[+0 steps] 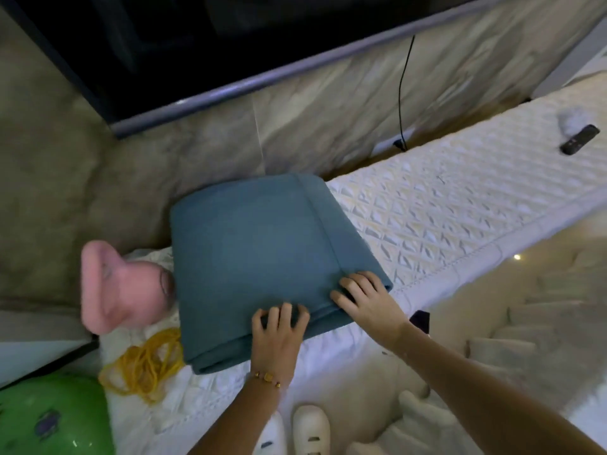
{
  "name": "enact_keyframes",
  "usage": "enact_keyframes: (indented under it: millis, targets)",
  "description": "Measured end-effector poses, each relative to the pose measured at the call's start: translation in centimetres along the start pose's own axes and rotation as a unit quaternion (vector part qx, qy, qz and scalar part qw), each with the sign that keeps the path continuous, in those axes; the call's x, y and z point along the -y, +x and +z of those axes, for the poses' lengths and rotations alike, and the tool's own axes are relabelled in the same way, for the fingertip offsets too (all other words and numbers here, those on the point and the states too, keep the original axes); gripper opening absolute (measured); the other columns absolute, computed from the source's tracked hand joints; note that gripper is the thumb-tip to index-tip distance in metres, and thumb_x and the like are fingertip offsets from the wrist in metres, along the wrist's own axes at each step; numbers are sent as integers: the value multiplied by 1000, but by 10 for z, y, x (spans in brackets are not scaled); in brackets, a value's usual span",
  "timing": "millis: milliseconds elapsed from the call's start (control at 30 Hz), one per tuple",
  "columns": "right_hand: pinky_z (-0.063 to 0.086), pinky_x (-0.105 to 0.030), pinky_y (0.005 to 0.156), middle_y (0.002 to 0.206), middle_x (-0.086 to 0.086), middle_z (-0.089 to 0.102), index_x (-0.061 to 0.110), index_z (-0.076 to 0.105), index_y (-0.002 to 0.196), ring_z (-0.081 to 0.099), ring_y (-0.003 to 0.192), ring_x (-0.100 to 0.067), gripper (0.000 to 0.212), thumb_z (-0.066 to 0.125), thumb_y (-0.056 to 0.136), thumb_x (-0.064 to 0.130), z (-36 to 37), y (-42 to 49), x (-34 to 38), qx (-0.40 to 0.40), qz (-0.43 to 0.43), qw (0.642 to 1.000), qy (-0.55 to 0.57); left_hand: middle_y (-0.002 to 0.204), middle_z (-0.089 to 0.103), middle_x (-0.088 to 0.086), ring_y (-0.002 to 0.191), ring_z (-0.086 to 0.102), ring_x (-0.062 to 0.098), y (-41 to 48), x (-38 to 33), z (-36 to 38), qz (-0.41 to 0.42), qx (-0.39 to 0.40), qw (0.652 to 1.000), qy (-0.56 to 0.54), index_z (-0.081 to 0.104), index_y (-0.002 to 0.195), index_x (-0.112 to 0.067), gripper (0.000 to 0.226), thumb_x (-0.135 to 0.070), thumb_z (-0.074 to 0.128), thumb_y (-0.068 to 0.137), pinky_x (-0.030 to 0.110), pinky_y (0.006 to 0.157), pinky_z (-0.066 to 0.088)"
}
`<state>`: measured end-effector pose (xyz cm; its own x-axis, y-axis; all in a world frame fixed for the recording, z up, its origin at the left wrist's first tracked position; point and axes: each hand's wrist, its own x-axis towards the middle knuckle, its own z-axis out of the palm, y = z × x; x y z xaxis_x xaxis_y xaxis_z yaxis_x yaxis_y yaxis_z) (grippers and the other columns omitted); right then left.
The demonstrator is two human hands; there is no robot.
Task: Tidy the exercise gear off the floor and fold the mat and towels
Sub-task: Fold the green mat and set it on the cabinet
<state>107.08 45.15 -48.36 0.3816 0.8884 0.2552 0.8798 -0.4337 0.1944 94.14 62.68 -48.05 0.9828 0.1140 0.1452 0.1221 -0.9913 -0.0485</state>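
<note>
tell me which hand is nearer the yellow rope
Left. The left hand is on the near edge of the folded blue towel, the yellow rope lying off to its left; the right hand sits farther right on that edge.

Black remote (579, 139) on white quilted surface (460, 208); cable (400, 93) against wall (328, 110).

A white quilted bed (460, 208) stands along a grey marble wall (328, 103). Above it is a dark, silver-framed screen (197, 34); the glossy floor (476, 290) reflects a small light.
</note>
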Motion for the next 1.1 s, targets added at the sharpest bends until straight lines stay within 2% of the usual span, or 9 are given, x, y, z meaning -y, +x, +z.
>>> enact_keyframes:
  millis: [100, 167, 233, 333, 533, 633, 767, 1000, 1100]
  targets:
    - [44, -52, 98, 120, -12, 56, 13, 48, 124, 53, 114, -29, 95, 88, 40, 35, 5, -45, 20, 222, 19, 973, 58, 108, 62, 15, 99, 49, 33, -31, -4, 12, 28, 147, 988, -40, 66, 113, -17, 93, -37, 92, 26, 56, 93, 31]
    - [36, -54, 105, 132, -12, 53, 13, 40, 135, 47, 127, -27, 106, 84, 47, 53, -3, -54, 28, 261, 54, 960, 87, 120, 60, 16, 112, 50, 35, -41, -2, 7, 30, 182, 981, -55, 60, 123, -14, 99, -42, 90, 33, 62, 97, 25]
    - [23, -52, 109, 141, -11, 47, 15, 35, 140, 36, 135, -26, 99, 76, 61, 57, -12, -52, 33, 234, 72, 963, 111, 128, 57, 16, 118, 53, 34, -45, 1, -1, 27, 181, 981, -67, 56, 129, -15, 97, -42, 87, 41, 64, 99, 26]
    - [17, -49, 111, 150, -7, 35, 17, 31, 145, 28, 140, -23, 92, 67, 72, 58, -27, -42, 38, 197, 88, 967, 137, 131, 56, 13, 120, 54, 32, -49, 4, -16, 30, 156, 985, -72, 56, 129, -15, 88, -43, 84, 50, 64, 98, 37]
    - [16, -48, 112, 152, 0, 33, 18, 32, 146, 22, 143, -19, 83, 59, 78, 57, -54, -24, 58, 170, 93, 966, 171, 132, 56, 12, 122, 52, 33, -61, 12, -38, 29, 123, 990, -63, 54, 130, -14, 84, -42, 82, 56, 57, 99, 27]
    - [17, -49, 111, 152, 2, 32, 19, 30, 147, 17, 143, -16, 79, 51, 81, 58, -78, -15, 63, 162, 102, 966, 175, 132, 56, 10, 122, 53, 32, -63, 18, -65, 33, 109, 991, -68, 53, 131, -17, 83, -40, 82, 57, 59, 100, 34]
    - [18, -49, 110, 151, 3, 34, 19, 29, 146, 18, 143, -15, 75, 45, 84, 58, -131, -2, 65, 115, 132, 965, 196, 134, 55, 9, 124, 50, 31, -54, 32, -118, 25, 80, 994, -65, 41, 134, -17, 82, -35, 78, 63, 55, 100, 28]
    - [14, -47, 113, 149, 3, 36, 17, 30, 145, 19, 142, -15, 69, 32, 92, 61, -227, 6, 71, 39, 208, 950, 231, 129, 57, 9, 120, 54, 30, -53, 39, -215, 13, 26, 995, -90, 53, 128, -13, 65, -27, 71, 68, 54, 96, 44]
    - [12, -44, 116, 151, 5, 34, 19, 30, 146, 17, 143, -12, 70, 41, 89, 59, -257, 6, 77, 22, 225, 942, 248, 129, 57, 9, 119, 55, 29, -56, 38, -248, 19, 7, 994, -104, 54, 128, -12, 67, -26, 75, 66, 53, 96, 45]
